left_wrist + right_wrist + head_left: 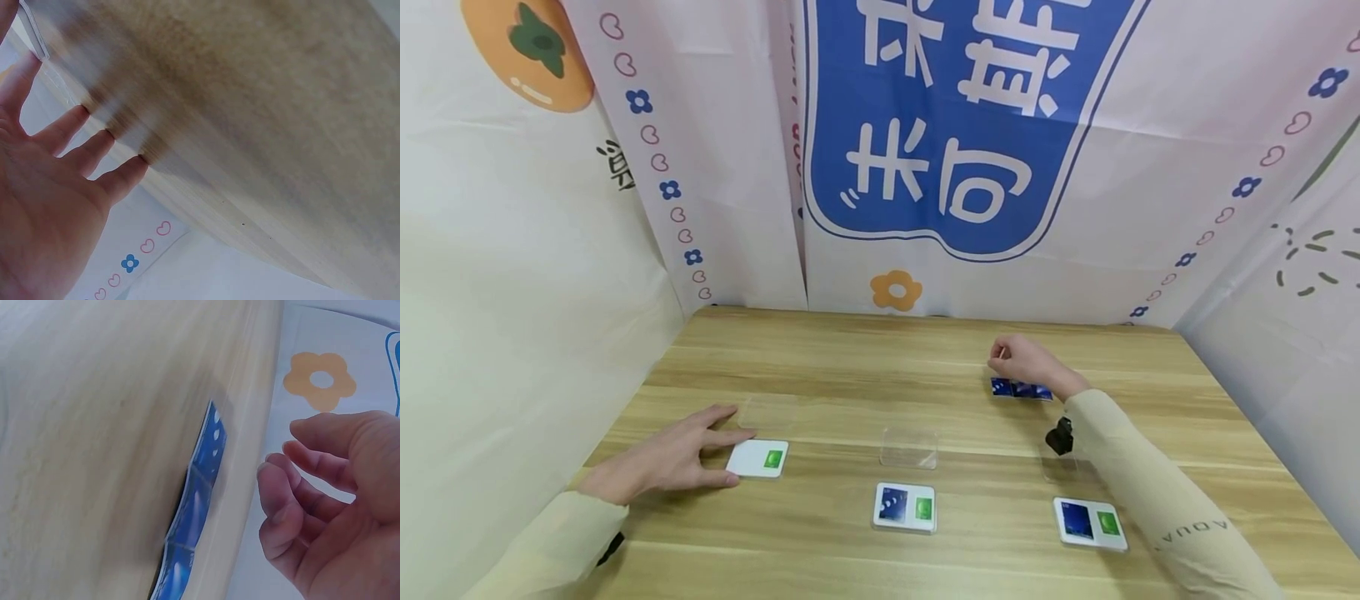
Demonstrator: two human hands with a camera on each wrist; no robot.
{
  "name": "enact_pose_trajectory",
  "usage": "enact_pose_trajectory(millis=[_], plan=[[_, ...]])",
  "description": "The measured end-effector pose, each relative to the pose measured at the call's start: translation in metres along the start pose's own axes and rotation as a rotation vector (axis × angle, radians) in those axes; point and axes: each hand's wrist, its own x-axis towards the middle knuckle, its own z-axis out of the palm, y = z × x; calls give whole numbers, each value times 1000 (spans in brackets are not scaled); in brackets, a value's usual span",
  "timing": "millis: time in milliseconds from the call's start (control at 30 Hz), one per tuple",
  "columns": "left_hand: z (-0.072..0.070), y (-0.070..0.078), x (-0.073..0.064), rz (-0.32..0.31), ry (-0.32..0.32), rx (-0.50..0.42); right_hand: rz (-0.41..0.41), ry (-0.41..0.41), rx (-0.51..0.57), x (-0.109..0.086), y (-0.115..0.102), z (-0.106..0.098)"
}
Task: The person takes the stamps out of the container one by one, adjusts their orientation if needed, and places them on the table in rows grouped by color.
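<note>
My left hand (681, 450) rests on the table at the left, its thumb and index finger at the edges of a white card (747, 459) with a green picture. In the left wrist view, the index fingertip touches a corner of this card (34, 31); the other fingers are spread. My right hand (1024, 360) is raised over a strip of blue pictures (1021, 389) at the back right. Its fingers are loosely curled, with nothing visible between them in the right wrist view. There the strip (195, 506) lies apart from the hand, slightly bent along its joins.
A middle white card (905, 507) and a right white card (1090, 524) each bear a blue and a green picture. Behind them lie clear plates: left (769, 411), middle (910, 450) and right, partly under the right arm. Printed cloth (737, 250) surrounds the wooden table (850, 367).
</note>
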Motion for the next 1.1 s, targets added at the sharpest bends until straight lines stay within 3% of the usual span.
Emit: enact_pose_trajectory(millis=[433,700,1100], plan=[[2,0,0,-15,0,-12,-87,68,-44,3,-25,4],[2,0,0,-28,-13,-20,-82,84,-31,6,-38,8],[-2,2,1,9,4,3,-131,70,-5,13,-61,20]])
